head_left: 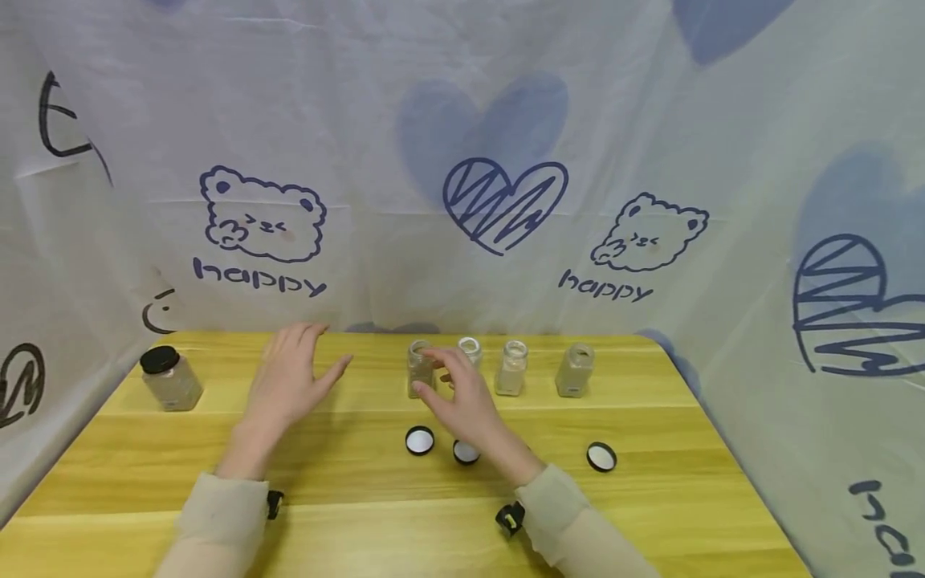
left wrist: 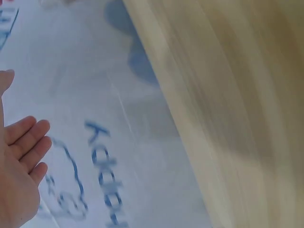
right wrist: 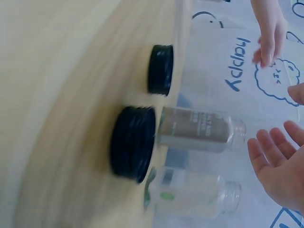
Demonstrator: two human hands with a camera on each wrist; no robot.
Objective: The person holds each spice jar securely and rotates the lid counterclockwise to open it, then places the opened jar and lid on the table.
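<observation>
My right hand (head_left: 466,397) hovers by the leftmost uncapped glass jar (head_left: 421,373), its fingers spread and slightly bent. In the right wrist view, the fingertips of this hand (right wrist: 280,161) stand apart from the mouth of the jar with a printed brown-grey label (right wrist: 194,129). A second uncapped jar (head_left: 470,350) is partly hidden behind the right hand. Over the left part of the table, my left hand (head_left: 289,373) holds nothing, thumb away from straight fingers. The left wrist view has its fingers (left wrist: 29,142) extended and no object near them.
Farther right stand two more uncapped jars, one pale (head_left: 511,369) and one greyish (head_left: 575,371). Black-rimmed lids (head_left: 419,440) (head_left: 466,453) (head_left: 601,457) lie white side up on the wooden table (head_left: 361,514). A black-capped jar (head_left: 172,381) stands far left. Printed cloth (head_left: 376,160) hangs behind.
</observation>
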